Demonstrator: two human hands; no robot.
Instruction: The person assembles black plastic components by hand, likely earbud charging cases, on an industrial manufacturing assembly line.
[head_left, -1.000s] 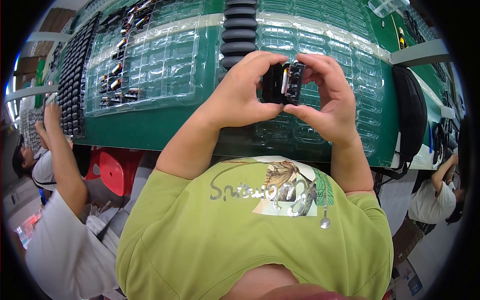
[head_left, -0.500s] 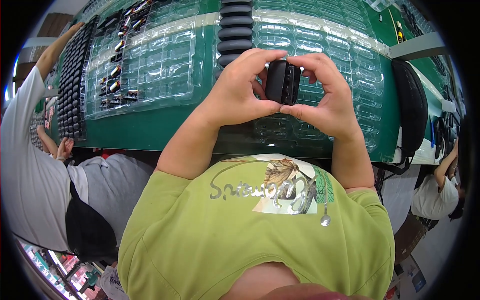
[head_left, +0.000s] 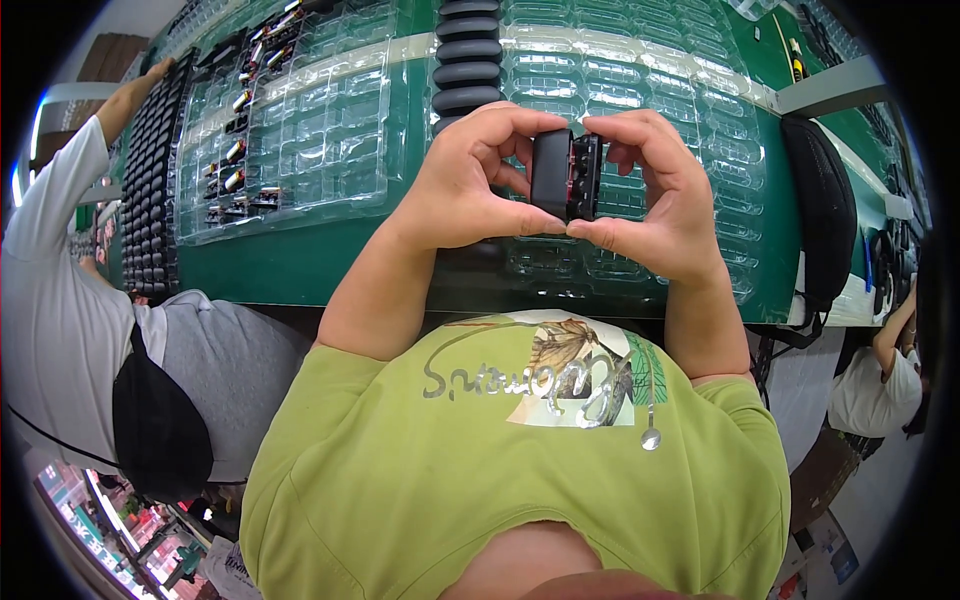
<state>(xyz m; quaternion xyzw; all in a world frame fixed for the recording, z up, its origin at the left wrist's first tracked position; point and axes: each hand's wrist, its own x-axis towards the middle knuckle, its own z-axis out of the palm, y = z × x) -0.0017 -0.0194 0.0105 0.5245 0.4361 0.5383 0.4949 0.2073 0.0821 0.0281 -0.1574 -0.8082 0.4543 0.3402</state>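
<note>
Both hands clenched on one small black part (head_left: 565,175), held up in front of the chest, above the near edge of the table (head_left: 330,265). Left hand (head_left: 470,180) wrapped round the smooth black half, thumb underneath, fingers curled over the top. Right hand (head_left: 655,195) pinching the other half, where red and metal bits show in the seam between the two. Thumbs meeting just below the part.

Looks like a fitting step: two halves pressed together, seam not quite closed. Next move likely calls for an even squeeze along the seam, halves kept square so nothing inside catches; hard to tell from here whether already clicked home.

Directly beneath the hands, a clear tray (head_left: 640,110) of moulded pockets, mostly bare. Just beside it, a stack of black ribbed pieces (head_left: 470,60) running away across the table. Further left, a second clear tray (head_left: 300,150) with a few small black-and-metal parts sitting in its far pockets, and past that a black tray (head_left: 150,190) at the table's left end. Green table top throughout.

To the left, a person in a white shirt (head_left: 50,290) reaching onto the table; another person (head_left: 880,380) at the right edge. A black bag (head_left: 825,210) hanging off the table's right side.
</note>
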